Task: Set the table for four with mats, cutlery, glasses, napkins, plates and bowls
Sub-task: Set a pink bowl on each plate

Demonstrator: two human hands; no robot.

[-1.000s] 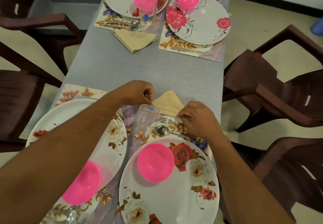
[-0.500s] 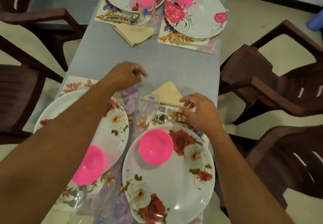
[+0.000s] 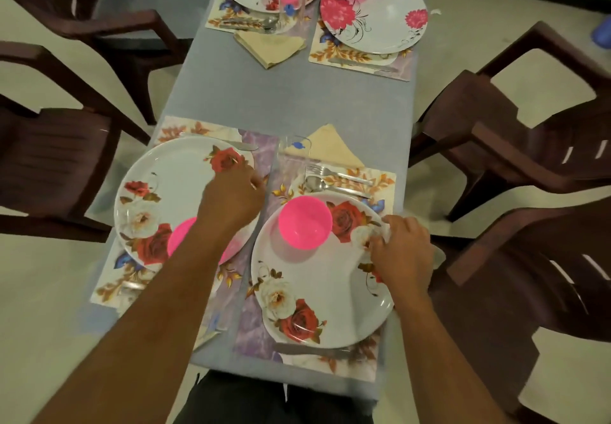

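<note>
The table (image 3: 291,103) runs from the bottom centre to the top centre of the frame and has a grey cloth on it. Four places are laid on it, two low in the frame and two at the top.

In the lower right place, a rose plate (image 3: 317,291) lies on a mat (image 3: 254,334). A pink bowl (image 3: 305,222) stands on the upper part of this plate. The right hand (image 3: 401,255) is at the right rim of the plate; its fingers are curled over the rim and seem to grip it, but I cannot tell if the thumb is under the plate. Above the plate lie a fork (image 3: 337,172) and a spoon (image 3: 327,186), side by side on the mat. Above them is a folded napkin (image 3: 327,149), and a clear glass (image 3: 296,149) stands just beside it on the left. A knife (image 3: 310,351) lies below the plate.

In the lower left place, a second rose plate (image 3: 168,192) lies on its mat (image 3: 185,127). The left hand (image 3: 233,197) is over the right edge of this plate, back of the hand up. Its fingers are bent downward at the rim; I cannot tell if they pinch it or only touch. The forearm covers most of a second pink bowl (image 3: 180,237) on that plate.

At the top of the frame are two more plates with pink bowls, a glass, cutlery and another napkin (image 3: 269,46). Dark brown chairs (image 3: 515,146) stand on both sides of the table.
</note>
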